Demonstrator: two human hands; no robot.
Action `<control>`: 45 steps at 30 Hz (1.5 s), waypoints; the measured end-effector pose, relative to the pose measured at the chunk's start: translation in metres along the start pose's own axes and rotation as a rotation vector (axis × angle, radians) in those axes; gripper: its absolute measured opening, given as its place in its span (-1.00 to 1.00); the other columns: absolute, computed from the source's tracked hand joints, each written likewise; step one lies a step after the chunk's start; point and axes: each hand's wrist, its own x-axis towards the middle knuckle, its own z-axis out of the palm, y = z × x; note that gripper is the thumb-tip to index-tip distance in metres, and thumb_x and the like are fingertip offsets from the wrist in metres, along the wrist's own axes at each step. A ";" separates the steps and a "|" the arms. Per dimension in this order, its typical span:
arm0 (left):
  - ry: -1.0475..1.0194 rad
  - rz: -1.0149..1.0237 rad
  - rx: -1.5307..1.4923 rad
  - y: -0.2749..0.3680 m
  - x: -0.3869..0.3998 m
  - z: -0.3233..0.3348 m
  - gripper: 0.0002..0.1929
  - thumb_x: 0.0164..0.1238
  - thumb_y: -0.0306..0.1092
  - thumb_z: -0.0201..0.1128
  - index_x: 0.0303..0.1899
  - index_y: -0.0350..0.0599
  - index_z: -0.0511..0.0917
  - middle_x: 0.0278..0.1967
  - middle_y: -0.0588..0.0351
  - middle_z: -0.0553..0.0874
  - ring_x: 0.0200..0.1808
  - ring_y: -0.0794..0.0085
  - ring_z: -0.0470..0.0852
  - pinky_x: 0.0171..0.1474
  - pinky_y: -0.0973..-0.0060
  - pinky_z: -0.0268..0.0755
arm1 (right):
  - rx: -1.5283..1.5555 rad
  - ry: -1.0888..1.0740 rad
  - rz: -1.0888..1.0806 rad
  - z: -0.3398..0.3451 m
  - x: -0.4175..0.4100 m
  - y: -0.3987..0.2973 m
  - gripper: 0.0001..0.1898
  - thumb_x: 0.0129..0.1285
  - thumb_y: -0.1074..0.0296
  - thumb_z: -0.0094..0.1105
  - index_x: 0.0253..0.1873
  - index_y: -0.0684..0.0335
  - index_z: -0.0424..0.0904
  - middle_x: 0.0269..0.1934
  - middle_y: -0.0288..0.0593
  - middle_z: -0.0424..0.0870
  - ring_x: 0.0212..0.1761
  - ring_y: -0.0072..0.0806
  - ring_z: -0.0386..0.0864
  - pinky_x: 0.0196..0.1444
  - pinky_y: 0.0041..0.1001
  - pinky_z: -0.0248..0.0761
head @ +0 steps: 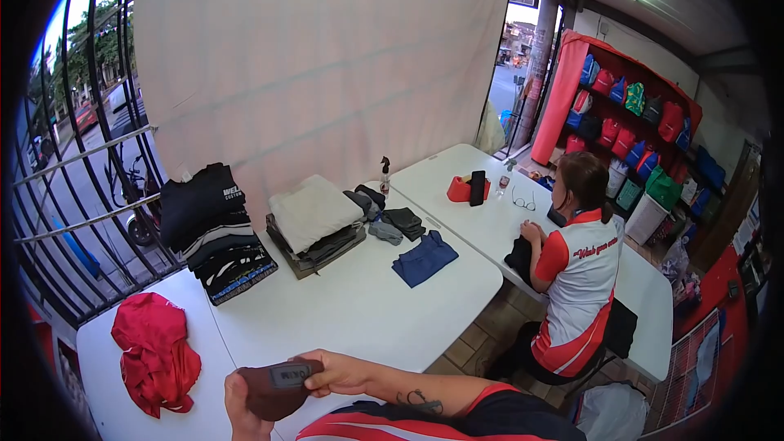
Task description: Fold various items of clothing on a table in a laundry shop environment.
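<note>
My left hand (246, 409) and my right hand (335, 372) hold a small folded brown garment (275, 393) between them, above the near edge of the white table (343, 312). A dark band with writing shows on the garment's upper side. My left fingers wrap its left end, while my right thumb presses on its right end. To the left lies a crumpled red cloth bundle (156, 352). Beyond my hands are a tall stack of folded dark shirts (214, 239), a pile of folded garments topped with a pale one (315, 214) and folded blue shorts (424, 258).
Small folded grey pieces (389, 229) and a spray bottle (384, 177) stand by the curtain (318, 61). At right, a seated person (582, 282) handles black cloth (520, 254). A phone (478, 188) and eyeglasses (524, 201) are on the farther table (456, 171).
</note>
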 end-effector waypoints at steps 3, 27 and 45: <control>0.026 -0.148 -0.312 -0.002 0.010 -0.016 -0.51 0.51 0.16 0.02 -0.28 -0.11 0.63 -0.30 0.03 0.71 -0.34 0.25 0.64 0.01 0.22 0.55 | 0.000 -0.001 0.047 0.004 0.006 0.009 -0.18 0.13 -0.25 0.39 0.27 0.35 0.45 -0.03 -0.27 0.56 -0.21 -0.62 0.44 -0.18 -0.59 0.34; 0.013 0.087 -0.198 -0.099 0.152 0.094 -0.54 0.29 -0.54 0.22 0.18 -0.08 0.29 0.04 0.02 0.53 0.13 0.26 0.56 0.25 0.29 0.44 | -0.987 0.676 -0.666 -0.073 -0.012 -0.084 -0.45 0.11 0.70 0.23 0.18 0.19 0.28 0.33 -0.12 0.30 0.34 -0.39 0.35 0.28 -0.41 0.31; -0.148 0.094 0.308 -0.109 0.176 0.177 -0.52 0.19 -0.42 0.46 -0.12 -0.15 0.21 -0.44 -0.06 0.68 -0.32 0.35 0.73 -0.20 0.47 0.61 | 0.388 0.284 -0.389 -0.164 -0.028 -0.166 -0.78 0.30 0.28 0.26 -0.04 0.25 0.56 -0.12 -0.05 0.68 -0.24 -0.42 0.60 -0.05 -0.47 0.52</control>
